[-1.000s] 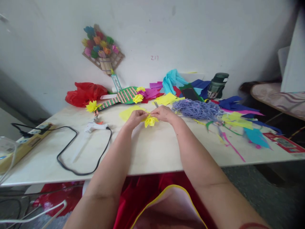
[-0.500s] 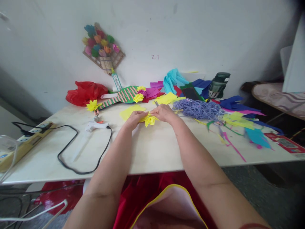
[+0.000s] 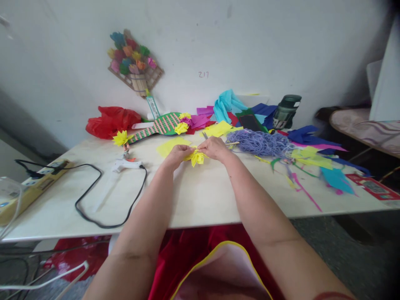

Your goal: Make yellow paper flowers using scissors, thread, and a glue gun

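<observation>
A yellow paper flower (image 3: 197, 158) is pinched between my two hands above the middle of the white table (image 3: 204, 200). My left hand (image 3: 178, 156) grips its left side, fingers closed. On the right side, my right hand (image 3: 213, 147) also holds it with closed fingers; a thin stick (image 3: 232, 143) shows just past that hand. Behind my left hand lies a flat sheet of yellow paper (image 3: 170, 146). Farther back rests a green, striped, lute-shaped piece (image 3: 165, 125) with yellow and magenta paper flowers on it.
At left are a white glue gun (image 3: 125, 165) with a looping black cord and a power strip (image 3: 34, 183). Tangled purple yarn (image 3: 261, 142), coloured paper scraps (image 3: 337, 180) and a dark bottle (image 3: 286, 111) occupy the right. A red plastic bag (image 3: 113, 121) sits at the back left.
Both hands stay in nearly the same place on the yellow flower. The thin stick by my right hand has shifted slightly in angle.
</observation>
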